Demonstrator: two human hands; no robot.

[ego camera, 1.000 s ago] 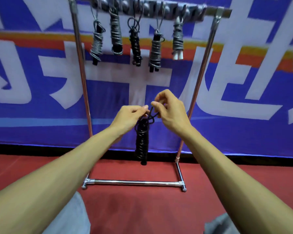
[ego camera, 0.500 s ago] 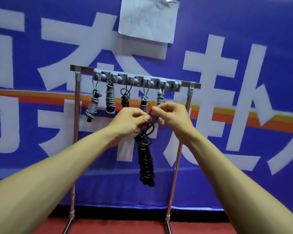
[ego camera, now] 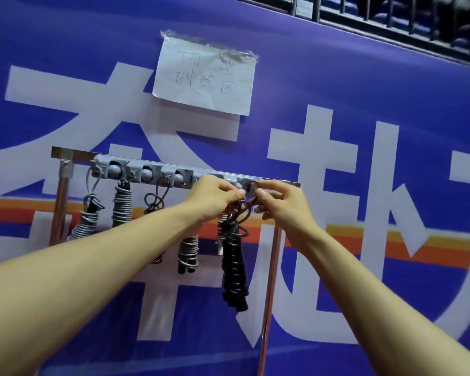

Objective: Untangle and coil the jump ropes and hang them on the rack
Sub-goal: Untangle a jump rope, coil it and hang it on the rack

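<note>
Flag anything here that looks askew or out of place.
The leftmost grey rope hangs slanted rather than straight down. The paper note above the rack is taped crooked. The black rope looks tidy.

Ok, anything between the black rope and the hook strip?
Nothing visible. Left hand and right hand pinch the loop of the black rope at the right end of the hook strip; they hide the exact spot.

L forearm (ego camera: pixel 106 267) & R forearm (ego camera: pixel 364 283) were bare, wrist to frame edge; left grip (ego camera: pixel 215 198) & right grip (ego camera: pixel 280 204) bare too.
</note>
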